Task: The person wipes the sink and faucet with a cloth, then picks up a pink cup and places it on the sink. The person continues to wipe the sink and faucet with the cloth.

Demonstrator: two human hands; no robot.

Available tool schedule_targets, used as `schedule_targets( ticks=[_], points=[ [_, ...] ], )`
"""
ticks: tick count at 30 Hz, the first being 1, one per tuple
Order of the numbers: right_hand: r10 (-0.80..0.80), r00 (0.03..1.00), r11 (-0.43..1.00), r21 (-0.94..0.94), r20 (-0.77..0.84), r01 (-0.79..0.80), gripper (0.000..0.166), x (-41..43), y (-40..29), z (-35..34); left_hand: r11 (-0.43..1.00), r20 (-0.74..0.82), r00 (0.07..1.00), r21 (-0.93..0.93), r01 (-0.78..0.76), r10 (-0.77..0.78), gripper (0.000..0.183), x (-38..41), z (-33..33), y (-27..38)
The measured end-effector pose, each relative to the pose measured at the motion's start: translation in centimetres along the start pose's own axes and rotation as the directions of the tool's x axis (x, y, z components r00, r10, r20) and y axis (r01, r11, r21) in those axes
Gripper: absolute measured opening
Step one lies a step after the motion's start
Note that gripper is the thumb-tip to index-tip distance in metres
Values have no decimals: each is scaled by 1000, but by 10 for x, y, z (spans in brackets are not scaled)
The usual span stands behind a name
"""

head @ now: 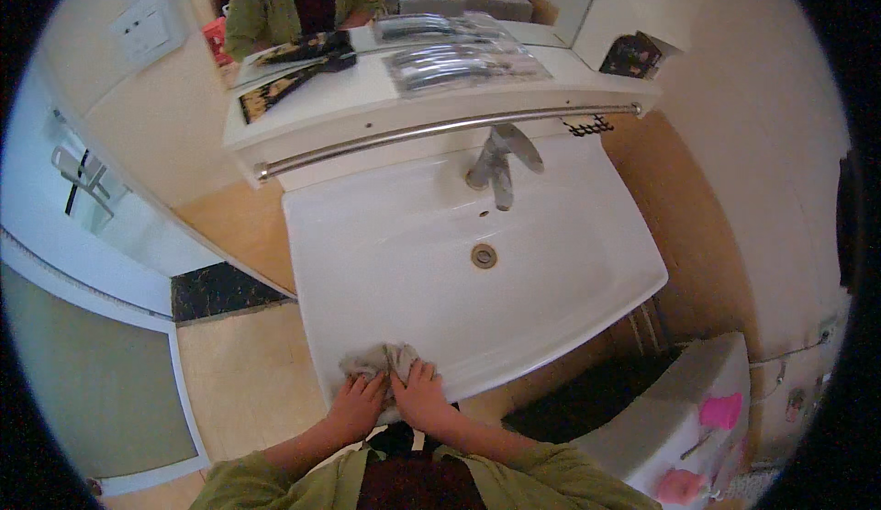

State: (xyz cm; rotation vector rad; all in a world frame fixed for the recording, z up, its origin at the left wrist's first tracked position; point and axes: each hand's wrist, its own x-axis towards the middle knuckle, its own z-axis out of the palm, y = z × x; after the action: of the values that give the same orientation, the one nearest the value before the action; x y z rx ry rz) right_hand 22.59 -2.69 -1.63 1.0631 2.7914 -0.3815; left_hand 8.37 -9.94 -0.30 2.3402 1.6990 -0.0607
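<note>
Both hands are at the front left corner of a white ceramic washbasin point(550, 290). My left hand point(356, 403) presses on a crumpled greyish cloth point(382, 360), its fingers bent over the near side. Right beside it, my right hand point(421, 393) lies on the same cloth. The cloth is bunched up against the basin's front rim, and part of it is hidden under the hands. A metal single-lever faucet point(501, 166) stands at the back of the basin, above a round drain point(484, 256).
A metal rail point(447, 125) runs along the front of a white shelf point(372, 90). Clear-wrapped shiny items point(461, 66) and a dark patterned flat thing point(296, 83) lie on it below a mirror point(440, 7). At lower right, a covered table point(647, 420) holds a pink cup point(720, 411).
</note>
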Motion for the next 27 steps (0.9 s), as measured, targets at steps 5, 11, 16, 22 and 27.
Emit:
schedule_targets(
  ticks=[5, 11, 16, 22, 27],
  points=[
    [-161, 981, 987, -49, -111, 156, 47, 6, -17, 13, 999, -127, 991, -31, 38, -41, 45, -26, 8, -13],
    [-172, 942, 982, 21, -289, 186, 49, 110, -8, 22, 951, -246, 951, 195, 238, -187, 48, 22, 8, -83],
    [-10, 924, 991, 117, -381, 59, 51, 212, 5, -15, 930, -424, 867, 127, 344, -263, 45, 93, -14, -160],
    [-101, 954, 959, 228, -283, 169, 43, 151, -1, -6, 933, -209, 950, 229, 278, -232, 41, 57, -9, -123],
    [-349, 934, 934, 53, -72, 353, 42, 40, -13, 10, 977, 0, 984, -120, 176, -177, 49, -32, -1, -28]
  ],
)
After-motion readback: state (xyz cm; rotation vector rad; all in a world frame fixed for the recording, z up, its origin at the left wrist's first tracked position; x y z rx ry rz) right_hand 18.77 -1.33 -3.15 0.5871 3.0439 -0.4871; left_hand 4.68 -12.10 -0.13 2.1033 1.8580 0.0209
